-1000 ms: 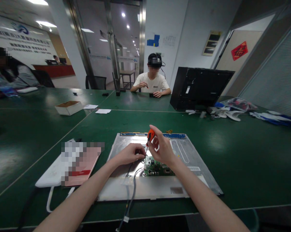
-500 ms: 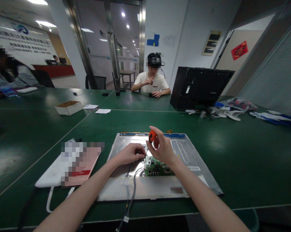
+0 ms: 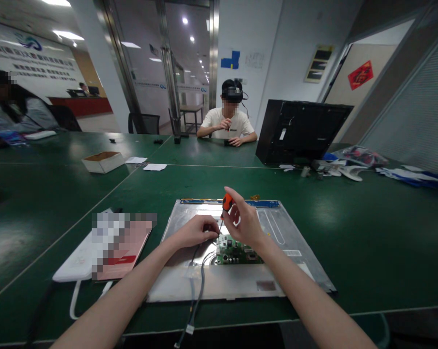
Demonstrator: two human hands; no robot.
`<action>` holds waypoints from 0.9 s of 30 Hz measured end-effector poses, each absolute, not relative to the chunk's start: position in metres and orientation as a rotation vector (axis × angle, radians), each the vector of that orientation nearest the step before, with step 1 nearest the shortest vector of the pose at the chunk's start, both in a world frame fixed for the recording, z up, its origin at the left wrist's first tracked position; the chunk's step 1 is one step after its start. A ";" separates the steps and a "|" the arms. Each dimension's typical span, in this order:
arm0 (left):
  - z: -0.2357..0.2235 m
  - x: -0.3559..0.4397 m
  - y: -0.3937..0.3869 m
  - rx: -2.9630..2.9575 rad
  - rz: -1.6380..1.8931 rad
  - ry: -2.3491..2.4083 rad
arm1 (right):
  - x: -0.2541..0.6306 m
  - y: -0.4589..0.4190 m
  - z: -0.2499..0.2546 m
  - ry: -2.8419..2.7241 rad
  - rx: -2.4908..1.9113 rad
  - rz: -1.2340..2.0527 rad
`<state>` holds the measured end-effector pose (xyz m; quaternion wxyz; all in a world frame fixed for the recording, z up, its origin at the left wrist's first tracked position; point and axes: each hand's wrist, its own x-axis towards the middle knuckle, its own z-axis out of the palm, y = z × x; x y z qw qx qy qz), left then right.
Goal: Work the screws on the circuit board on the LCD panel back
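In the head view my right hand (image 3: 246, 223) is closed on the orange and black handle of a screwdriver (image 3: 226, 202). Its thin shaft slants down to the upper left corner of a green circuit board (image 3: 235, 251). Beside the tip, the fingers of my left hand (image 3: 200, 230) are pinched together; what they hold is too small to make out. The board lies on the back of a silver display panel (image 3: 233, 281) with a blue strip (image 3: 262, 204) along its far edge. Dark cables (image 3: 200, 286) run from near the board over the table's front edge.
Left of the panel lie a white device (image 3: 73, 261) and a pink one (image 3: 133, 242) with white cables. Farther off are a small open box (image 3: 103, 162), paper pieces (image 3: 155, 167) and a black monitor casing (image 3: 302, 131). A person (image 3: 228, 118) sits across the green table (image 3: 350, 232).
My right fingers have shifted on the screwdriver, whose handle now shows more of its length. My left hand stays in place.
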<state>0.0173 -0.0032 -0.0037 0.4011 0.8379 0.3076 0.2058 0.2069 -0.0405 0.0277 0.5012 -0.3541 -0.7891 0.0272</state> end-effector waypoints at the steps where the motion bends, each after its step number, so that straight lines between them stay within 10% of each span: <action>1: -0.004 0.017 -0.003 2.117 0.523 0.778 | 0.207 -0.040 0.027 -1.906 -0.853 0.056; 27: 0.000 0.019 -0.006 2.099 0.531 0.800 | 0.205 -0.039 0.027 -1.864 -0.883 0.036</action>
